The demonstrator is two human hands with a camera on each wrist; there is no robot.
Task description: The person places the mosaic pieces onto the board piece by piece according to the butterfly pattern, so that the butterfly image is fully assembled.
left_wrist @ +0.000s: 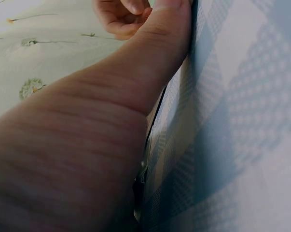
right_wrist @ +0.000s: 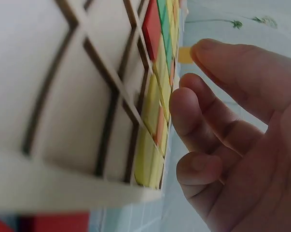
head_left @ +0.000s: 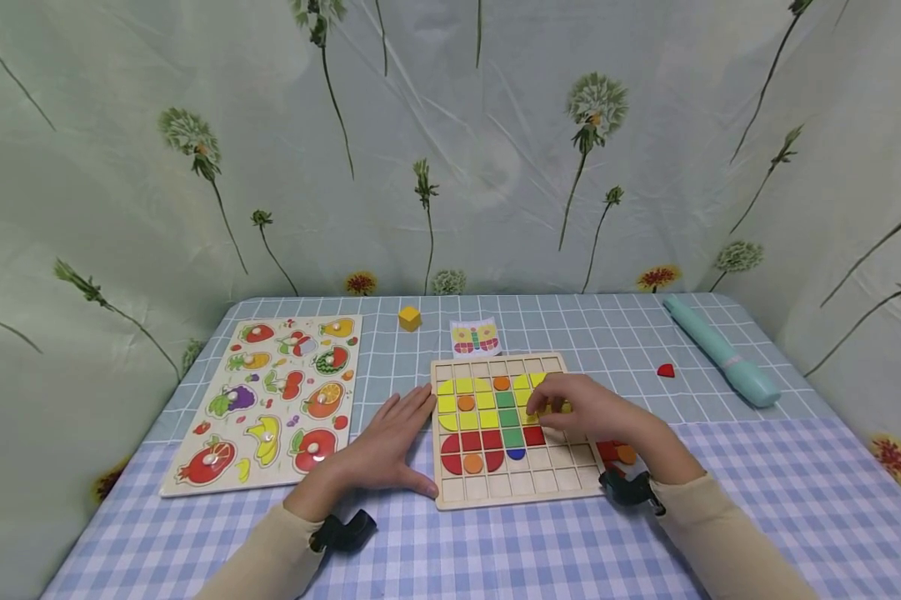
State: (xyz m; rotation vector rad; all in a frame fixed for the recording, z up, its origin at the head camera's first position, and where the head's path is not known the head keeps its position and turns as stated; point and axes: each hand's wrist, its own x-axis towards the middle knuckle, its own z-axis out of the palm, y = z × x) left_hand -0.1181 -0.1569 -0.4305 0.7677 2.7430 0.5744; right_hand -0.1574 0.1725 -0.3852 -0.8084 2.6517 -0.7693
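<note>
A wooden grid board (head_left: 525, 492) lies on the table, its cells partly filled with yellow, green, red, orange and blue tiles. My left hand (head_left: 392, 446) rests along the board's left edge, fingers extended and thumb by the near corner. Over the right-hand yellow tiles (head_left: 523, 382) is my right hand (head_left: 581, 406). Its fingers are loosely bent, and the right wrist view shows a gap between thumb and fingertips with no tile in it. A red tile (head_left: 534, 436) sits in the board below these fingers. The left wrist view mostly shows the left thumb and wrist.
A small picture card (head_left: 475, 337) lies behind the board, near a yellow cube (head_left: 409, 318). A fruit puzzle (head_left: 270, 400) is at left. To the right are a red quarter-round piece (head_left: 666, 371), a teal roll (head_left: 723, 354) and loose red pieces (head_left: 608, 451) partly behind the right wrist.
</note>
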